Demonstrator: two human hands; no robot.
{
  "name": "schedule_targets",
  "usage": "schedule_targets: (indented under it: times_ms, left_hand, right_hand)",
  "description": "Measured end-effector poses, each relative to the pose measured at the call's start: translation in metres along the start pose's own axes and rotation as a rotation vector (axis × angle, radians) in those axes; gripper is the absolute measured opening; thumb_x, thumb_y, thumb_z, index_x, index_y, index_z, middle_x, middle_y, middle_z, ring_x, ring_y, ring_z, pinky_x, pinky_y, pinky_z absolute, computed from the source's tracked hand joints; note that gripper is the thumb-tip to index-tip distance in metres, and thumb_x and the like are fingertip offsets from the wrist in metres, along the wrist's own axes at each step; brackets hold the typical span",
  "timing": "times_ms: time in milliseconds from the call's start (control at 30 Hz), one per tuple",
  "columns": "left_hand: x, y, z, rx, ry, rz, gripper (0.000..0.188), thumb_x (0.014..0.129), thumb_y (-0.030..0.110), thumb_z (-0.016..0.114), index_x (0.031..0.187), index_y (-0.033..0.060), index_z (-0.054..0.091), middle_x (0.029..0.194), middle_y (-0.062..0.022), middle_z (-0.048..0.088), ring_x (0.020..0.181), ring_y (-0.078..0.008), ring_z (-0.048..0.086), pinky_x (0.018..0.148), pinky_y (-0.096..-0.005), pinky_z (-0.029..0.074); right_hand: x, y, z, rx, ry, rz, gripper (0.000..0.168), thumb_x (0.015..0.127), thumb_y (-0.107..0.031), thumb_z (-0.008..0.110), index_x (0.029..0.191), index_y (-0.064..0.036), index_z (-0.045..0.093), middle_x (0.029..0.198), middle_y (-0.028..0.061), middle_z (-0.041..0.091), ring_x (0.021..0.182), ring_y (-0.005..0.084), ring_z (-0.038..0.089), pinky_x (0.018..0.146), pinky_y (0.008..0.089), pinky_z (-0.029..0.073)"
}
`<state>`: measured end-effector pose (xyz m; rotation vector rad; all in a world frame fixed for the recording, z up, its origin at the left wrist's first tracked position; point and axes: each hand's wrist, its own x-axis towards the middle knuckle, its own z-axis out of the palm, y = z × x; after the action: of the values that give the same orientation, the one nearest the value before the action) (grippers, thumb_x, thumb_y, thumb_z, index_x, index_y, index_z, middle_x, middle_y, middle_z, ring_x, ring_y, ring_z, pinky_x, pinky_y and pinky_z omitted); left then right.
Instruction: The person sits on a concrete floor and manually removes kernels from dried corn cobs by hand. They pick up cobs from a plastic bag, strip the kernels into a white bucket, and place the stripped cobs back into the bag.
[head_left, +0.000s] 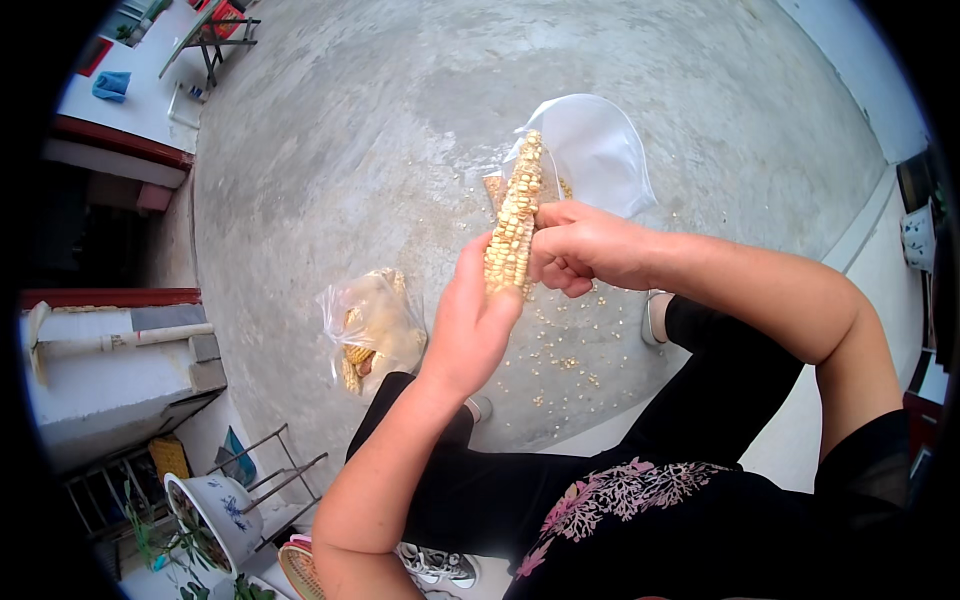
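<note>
My left hand (478, 319) is wrapped around the lower end of a dried corn cob (516, 214), which points up and away from me. Pale kernels cover most of it, with a stripped strip along its right side. Against that side press the curled fingers of my right hand (577, 247); the thumb touches the cob. Behind the cob on the floor lies a white plastic bag (600, 154), spread out, with some kernels at its near edge. A clear plastic bag (382, 322) holding several corn cobs rests to the left of my left hand.
Loose corn kernels (566, 364) are scattered over the concrete floor (337, 150) between my feet. At the lower left stands a white and blue flowerpot (217, 517) beside a metal rack (277, 469). A folding table (217, 37) is at the far left, near a doorway (112, 210).
</note>
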<state>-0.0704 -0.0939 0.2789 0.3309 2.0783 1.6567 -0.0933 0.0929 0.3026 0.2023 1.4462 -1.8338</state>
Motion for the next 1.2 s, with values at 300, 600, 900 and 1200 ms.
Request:
schedule_targets:
  times_ms: [300, 600, 900, 1200]
  left_hand:
    - [-0.003, 0.001, 0.005, 0.201, 0.026, 0.073, 0.052, 0.084, 0.014, 0.045, 0.132, -0.0036, 0.032, 0.096, -0.0195, 0.059, 0.086, -0.0271, 0.061, 0.078, -0.0365, 0.047]
    - [-0.003, 0.008, -0.001, -0.201, -0.039, -0.130, 0.054, 0.086, 0.017, 0.044, 0.136, 0.0019, 0.031, 0.088, -0.0035, 0.051, 0.063, -0.0074, 0.045, 0.052, -0.0216, 0.036]
    - [-0.002, 0.001, 0.000, 0.049, -0.011, 0.003, 0.056, 0.085, 0.013, 0.049, 0.136, 0.0012, 0.029, 0.092, -0.0060, 0.053, 0.070, -0.0094, 0.050, 0.059, -0.0238, 0.041]
    - [-0.004, -0.003, 0.006, 0.200, -0.088, -0.043, 0.060, 0.084, 0.011, 0.051, 0.136, -0.0004, 0.025, 0.109, -0.0177, 0.051, 0.095, -0.0259, 0.053, 0.080, -0.0346, 0.044]
  right_hand:
    - [0.003, 0.005, 0.001, -0.114, -0.027, -0.033, 0.010, 0.077, -0.009, 0.053, 0.083, -0.006, 0.047, 0.065, -0.0018, 0.042, 0.052, 0.0055, 0.035, 0.045, 0.0225, 0.029]
    - [0.002, 0.005, -0.002, -0.105, -0.004, -0.003, 0.017, 0.077, -0.012, 0.056, 0.090, -0.003, 0.049, 0.066, -0.0008, 0.045, 0.052, 0.0073, 0.039, 0.048, 0.0230, 0.032]
    - [0.003, 0.007, 0.000, -0.258, -0.053, -0.081, 0.021, 0.076, -0.021, 0.057, 0.081, -0.002, 0.052, 0.067, 0.0030, 0.050, 0.052, 0.0106, 0.046, 0.045, 0.0257, 0.036]
    - [0.012, 0.027, -0.008, -0.292, -0.053, 0.049, 0.015, 0.078, -0.017, 0.052, 0.082, -0.002, 0.053, 0.067, 0.0047, 0.052, 0.052, 0.0101, 0.045, 0.044, 0.0261, 0.035]
